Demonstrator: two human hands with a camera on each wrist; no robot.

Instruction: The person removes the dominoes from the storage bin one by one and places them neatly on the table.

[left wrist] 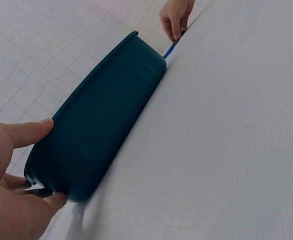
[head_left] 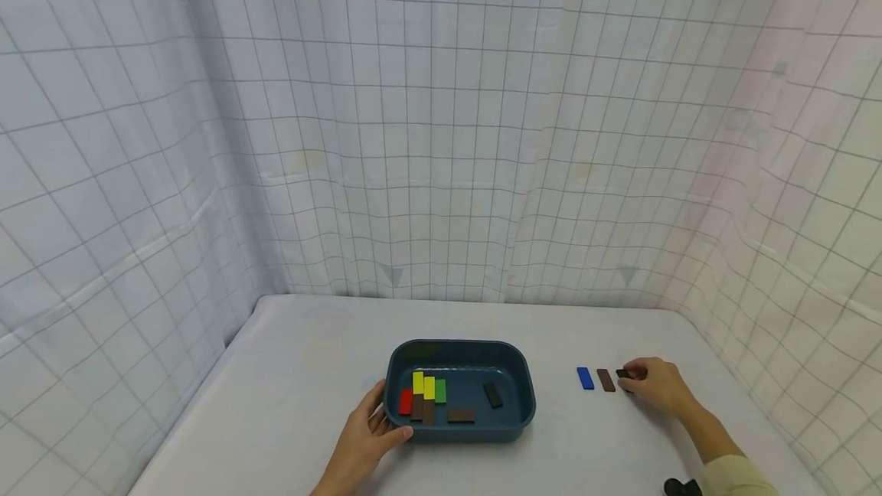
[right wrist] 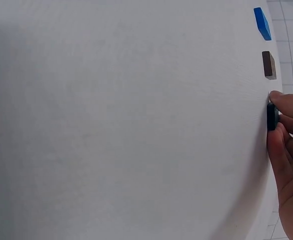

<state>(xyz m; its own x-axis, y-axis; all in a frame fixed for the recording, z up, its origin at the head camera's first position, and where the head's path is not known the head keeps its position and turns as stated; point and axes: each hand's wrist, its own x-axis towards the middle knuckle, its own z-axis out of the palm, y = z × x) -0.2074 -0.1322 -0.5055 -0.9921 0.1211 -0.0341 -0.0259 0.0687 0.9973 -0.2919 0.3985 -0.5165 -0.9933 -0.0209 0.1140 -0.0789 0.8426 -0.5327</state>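
Note:
My left hand (head_left: 368,432) grips the left end of a dark teal plastic tub (head_left: 475,435), thumb at the near rim and fingers round the side. Inside the tub lie a red block (head_left: 406,402), two yellow blocks, a green block (head_left: 440,391), several brown blocks and a black block (head_left: 492,395). Off to the right, my right hand (head_left: 658,383) pinches another black block (right wrist: 272,117) between thumb and fingers, low at the table surface. Beside it on the table are a brown block (head_left: 606,380) and a blue block (head_left: 585,378), roughly in a row.
A white cloth covers the table (head_left: 296,373). Gridded white curtains (head_left: 441,136) hang behind it and on both sides. Near the right sleeve (head_left: 733,475), a small black object (head_left: 682,487) shows at the bottom edge of the head view.

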